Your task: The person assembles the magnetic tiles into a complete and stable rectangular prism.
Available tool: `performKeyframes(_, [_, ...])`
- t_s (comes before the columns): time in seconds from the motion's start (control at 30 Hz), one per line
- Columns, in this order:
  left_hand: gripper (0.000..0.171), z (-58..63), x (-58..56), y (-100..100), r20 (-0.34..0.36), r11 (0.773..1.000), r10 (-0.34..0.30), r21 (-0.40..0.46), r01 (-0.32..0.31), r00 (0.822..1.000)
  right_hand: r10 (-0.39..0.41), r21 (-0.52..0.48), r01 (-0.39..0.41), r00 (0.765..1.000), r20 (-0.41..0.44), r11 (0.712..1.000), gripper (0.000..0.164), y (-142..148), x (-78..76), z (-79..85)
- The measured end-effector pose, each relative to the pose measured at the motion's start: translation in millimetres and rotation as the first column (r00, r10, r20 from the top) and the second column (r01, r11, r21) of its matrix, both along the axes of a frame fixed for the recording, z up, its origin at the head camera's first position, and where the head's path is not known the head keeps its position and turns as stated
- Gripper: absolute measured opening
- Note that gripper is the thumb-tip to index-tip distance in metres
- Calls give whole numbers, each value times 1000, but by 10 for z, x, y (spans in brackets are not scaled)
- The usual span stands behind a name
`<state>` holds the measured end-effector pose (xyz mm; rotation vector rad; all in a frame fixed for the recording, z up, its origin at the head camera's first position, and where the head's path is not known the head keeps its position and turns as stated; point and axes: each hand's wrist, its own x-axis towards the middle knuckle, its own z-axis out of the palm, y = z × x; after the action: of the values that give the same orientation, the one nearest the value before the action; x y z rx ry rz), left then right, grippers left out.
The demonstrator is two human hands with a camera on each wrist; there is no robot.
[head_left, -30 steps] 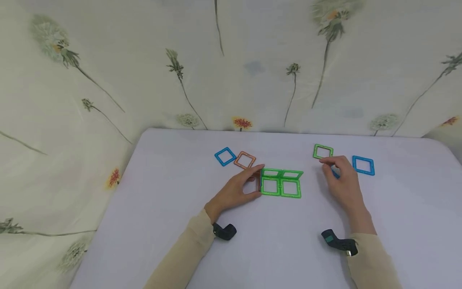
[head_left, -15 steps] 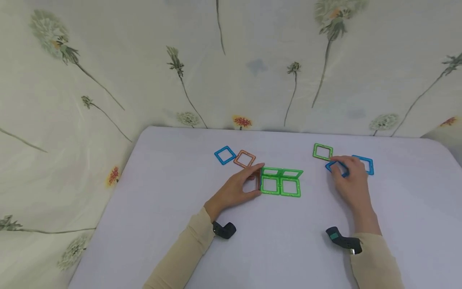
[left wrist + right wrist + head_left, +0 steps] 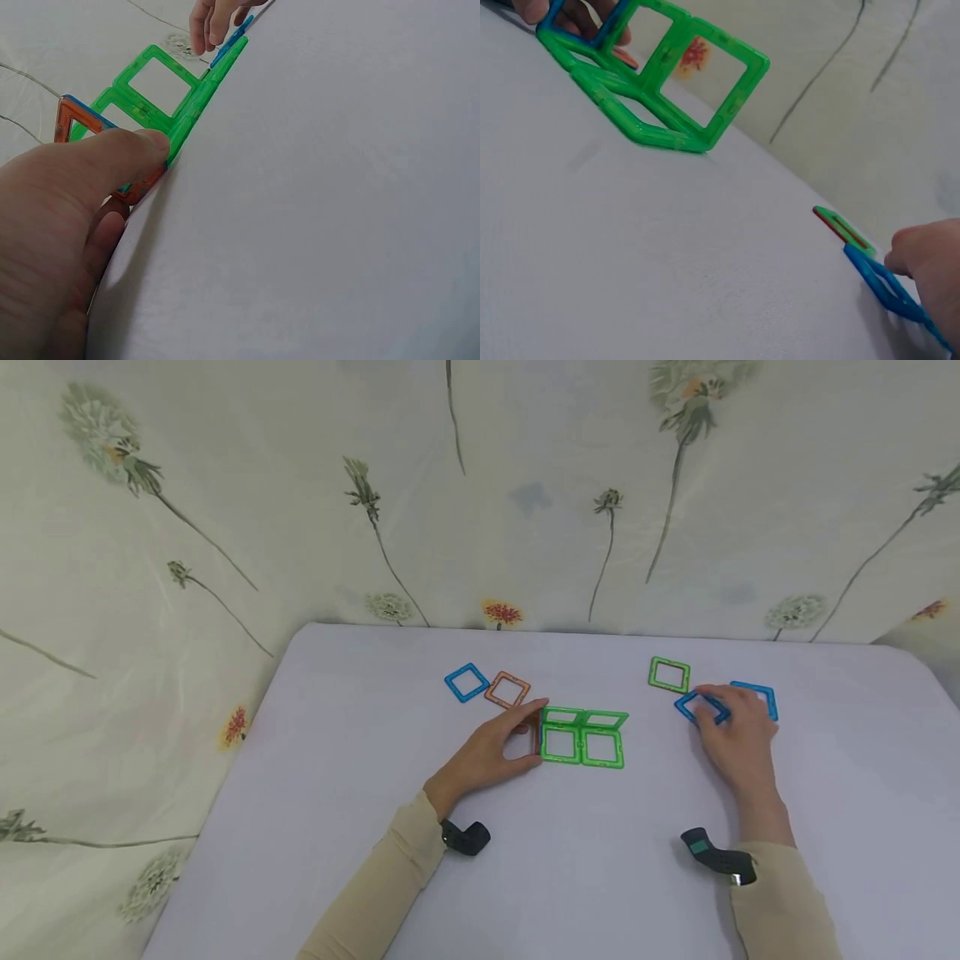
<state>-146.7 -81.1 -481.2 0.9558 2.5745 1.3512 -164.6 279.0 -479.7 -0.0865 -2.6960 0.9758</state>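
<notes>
My left hand (image 3: 491, 750) spans an upright orange magnetic tile (image 3: 71, 112) between thumb and index finger. A blue magnetic tile (image 3: 546, 19) stands against it, at the left end of a green tile structure (image 3: 581, 745). Two green squares of that structure lie flat; two more rise along their back edge. Farther right, my right hand (image 3: 738, 735) pinches a blue square tile (image 3: 686, 710) with thumb and index finger, low over the table. The right wrist view shows this tile (image 3: 881, 289) slanted beneath the fingers. My other right fingers are partly hidden.
Behind my left hand lie a blue tile (image 3: 467, 683) and an orange tile (image 3: 507, 690), corners close. A green tile (image 3: 669, 674) is behind the pinched one. Another blue tile (image 3: 768, 693) is partly covered by my right hand. A floral cloth (image 3: 525, 527) hangs behind the white table (image 3: 360, 710).
My right hand has shifted rightward, and more of the blue tile at its fingers shows. The tile has turned slightly. My left hand and the green structure have stayed in place.
</notes>
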Motion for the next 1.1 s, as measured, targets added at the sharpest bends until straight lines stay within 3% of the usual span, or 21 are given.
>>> performKeyframes(0.27, [80, -9, -5, 1, -8, 1000, 1, 5, -1, 1000, -86, 11, 87, 996, -6, 996, 28, 59, 2, -9])
performKeyframes(0.47, [79, 0, 2, -1, -4, 1000, 3, -3, -3, 1000, -151, 9, 151, 988, 35, 989, 30, 84, -9, -2])
performKeyframes(1.1, [79, 2, 5, 2, 4, 1000, 2, -3, -2, 1000, -157, 86, 150, 984, 81, 985, 38, 64, -17, -8])
